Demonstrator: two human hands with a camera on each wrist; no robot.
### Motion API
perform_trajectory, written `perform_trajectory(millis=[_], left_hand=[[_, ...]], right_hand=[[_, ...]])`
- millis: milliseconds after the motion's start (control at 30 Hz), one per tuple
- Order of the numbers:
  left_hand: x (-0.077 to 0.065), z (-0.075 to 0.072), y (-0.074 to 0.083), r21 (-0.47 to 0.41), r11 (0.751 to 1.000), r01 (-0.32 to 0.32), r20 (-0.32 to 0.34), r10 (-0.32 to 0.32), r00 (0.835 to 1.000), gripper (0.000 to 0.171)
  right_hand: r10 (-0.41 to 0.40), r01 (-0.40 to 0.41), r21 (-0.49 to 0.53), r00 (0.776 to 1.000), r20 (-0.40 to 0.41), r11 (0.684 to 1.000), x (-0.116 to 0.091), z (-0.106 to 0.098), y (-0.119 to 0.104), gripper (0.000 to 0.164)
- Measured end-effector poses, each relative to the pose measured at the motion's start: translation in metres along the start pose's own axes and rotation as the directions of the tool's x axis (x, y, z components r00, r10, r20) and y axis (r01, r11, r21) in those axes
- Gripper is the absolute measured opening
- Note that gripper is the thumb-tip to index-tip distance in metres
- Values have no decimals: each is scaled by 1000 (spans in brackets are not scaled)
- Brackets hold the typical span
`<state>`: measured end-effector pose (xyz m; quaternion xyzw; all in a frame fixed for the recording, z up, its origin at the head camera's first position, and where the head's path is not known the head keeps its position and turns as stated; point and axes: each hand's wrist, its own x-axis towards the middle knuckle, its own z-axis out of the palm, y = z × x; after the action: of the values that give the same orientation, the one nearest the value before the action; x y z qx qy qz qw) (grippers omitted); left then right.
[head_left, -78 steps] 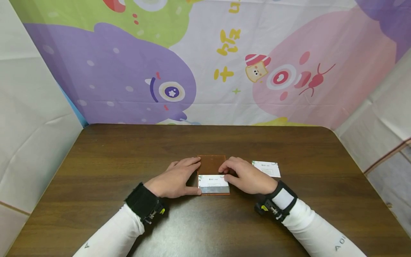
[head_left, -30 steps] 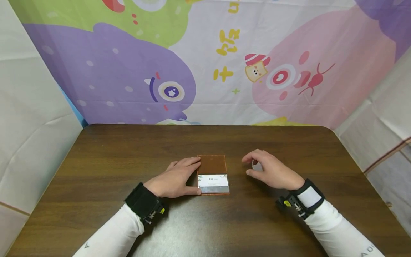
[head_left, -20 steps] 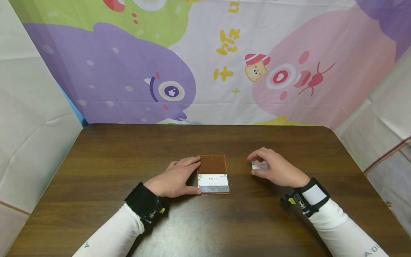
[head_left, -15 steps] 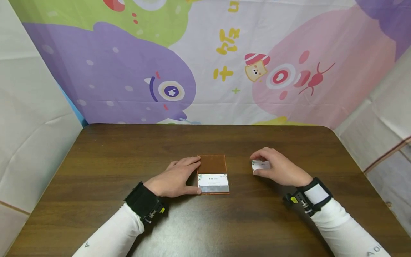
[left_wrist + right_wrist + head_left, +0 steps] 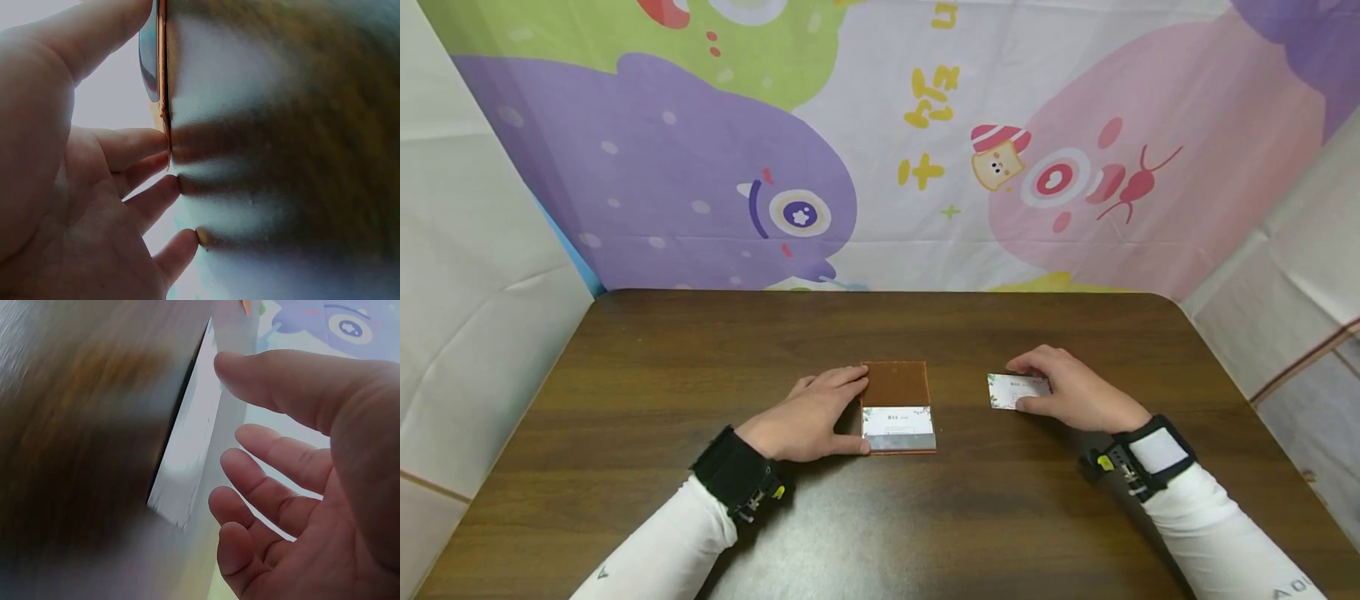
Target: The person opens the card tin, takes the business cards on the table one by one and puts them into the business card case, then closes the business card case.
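Note:
A brown leather-look card holder lies unfolded mid-table, and a printed white card sits in its clear lower pocket. My left hand rests along its left side, thumb at the lower corner and fingertips at the upper edge. From the left wrist, the holder's thin edge shows beside the straight fingers. A second white card lies to the right, with a leafy print at its corners. Over its right end is my right hand, which hides part of it. In the right wrist view the relaxed fingers stand apart from this card.
The dark wooden table ends at the back against a cartoon-printed cloth. White sheets hang on the left and right. Each wrist carries a black strap with a small camera.
My right hand has moved right from the card holder to the loose card, then further along it, baring its left part. The left hand and holder have stayed put.

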<state>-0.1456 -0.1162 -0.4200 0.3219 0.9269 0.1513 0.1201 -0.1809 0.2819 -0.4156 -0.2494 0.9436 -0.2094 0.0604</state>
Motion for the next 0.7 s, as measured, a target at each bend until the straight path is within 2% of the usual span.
perform_trajectory(millis=[267, 700], left_hand=[[-1, -1, 1, -9, 1000, 3, 4, -3, 1000, 93], [0, 0, 1, -8, 1000, -2, -3, 1, 1000, 93]], right_hand=[[-9, 8, -35, 1000, -4, 999, -5, -2, 12, 52], [36, -36, -55, 999, 13, 998, -12, -4, 22, 50]])
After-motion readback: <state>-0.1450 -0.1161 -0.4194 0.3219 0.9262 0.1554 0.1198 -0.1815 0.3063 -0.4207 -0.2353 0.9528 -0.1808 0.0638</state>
